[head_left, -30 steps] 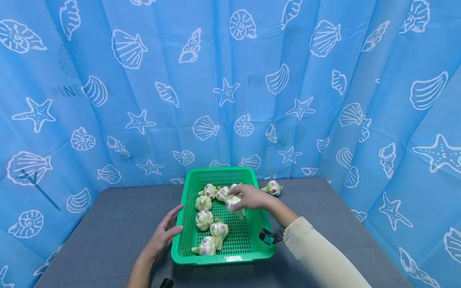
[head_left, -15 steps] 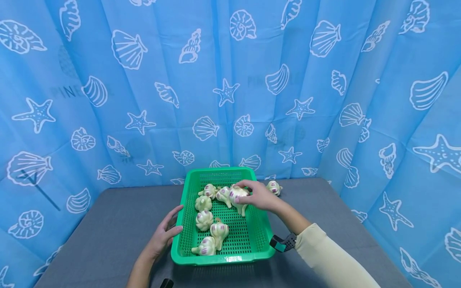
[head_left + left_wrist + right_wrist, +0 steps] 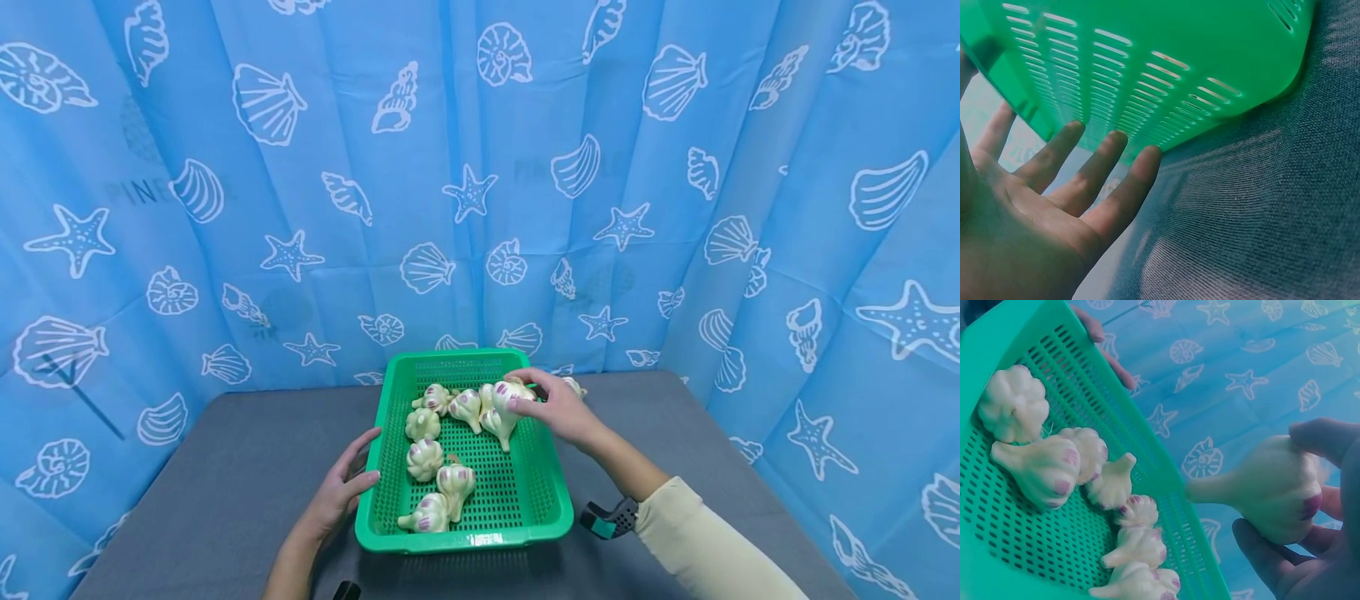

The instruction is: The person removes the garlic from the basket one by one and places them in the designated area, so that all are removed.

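My right hand [image 3: 558,408] holds a purple-streaked garlic bulb [image 3: 507,417] above the right part of a green plastic basket [image 3: 468,540]. In the right wrist view, thumb and fingers grip this garlic bulb [image 3: 1272,487] around its round end, and its stem points left. Several other garlic bulbs lie in the basket, among them a bulb [image 3: 465,407] at the back and a bulb [image 3: 429,514] at the near left. With fingers spread, my left hand [image 3: 337,487] rests at the basket's left side. The left wrist view has its fingertips [image 3: 1146,164] against the slotted wall.
Behind the basket, to the right, another garlic bulb [image 3: 575,387] lies on the grey cloth-covered table [image 3: 217,492], mostly hidden by the right hand. A blue curtain [image 3: 465,208] with white shell prints stands behind and beside the table.
My right hand has shifted right and risen with a garlic bulb in its grip, now covering more of the bulb outside. The left hand and basket stay in place.
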### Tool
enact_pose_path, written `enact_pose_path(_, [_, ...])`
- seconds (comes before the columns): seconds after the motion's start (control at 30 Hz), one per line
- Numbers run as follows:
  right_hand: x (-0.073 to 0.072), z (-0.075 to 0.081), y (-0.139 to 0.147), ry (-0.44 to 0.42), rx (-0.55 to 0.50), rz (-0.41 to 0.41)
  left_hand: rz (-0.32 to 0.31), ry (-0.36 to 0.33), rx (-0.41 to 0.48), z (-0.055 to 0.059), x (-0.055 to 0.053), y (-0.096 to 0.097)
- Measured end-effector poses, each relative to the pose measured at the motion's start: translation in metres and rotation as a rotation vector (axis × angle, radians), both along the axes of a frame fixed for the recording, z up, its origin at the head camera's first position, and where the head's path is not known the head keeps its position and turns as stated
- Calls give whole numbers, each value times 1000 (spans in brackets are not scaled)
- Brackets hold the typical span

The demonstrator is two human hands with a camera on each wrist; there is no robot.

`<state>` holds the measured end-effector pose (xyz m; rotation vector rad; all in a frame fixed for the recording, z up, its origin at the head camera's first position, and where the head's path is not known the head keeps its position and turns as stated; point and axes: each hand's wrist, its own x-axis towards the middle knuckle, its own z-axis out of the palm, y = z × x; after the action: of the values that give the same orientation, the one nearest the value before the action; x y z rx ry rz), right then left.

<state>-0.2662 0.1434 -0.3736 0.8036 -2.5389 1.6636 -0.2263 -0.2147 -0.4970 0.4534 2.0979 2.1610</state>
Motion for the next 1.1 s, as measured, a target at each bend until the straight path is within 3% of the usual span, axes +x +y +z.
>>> enact_pose_path(0.6, [2,-6,38,4,-165,-168,-5,-12,10,0,0,-1])
enact_pose_path(1.1, [5,-23,58,-53,-315,-294,-39,13,26,-2,-1,-2])
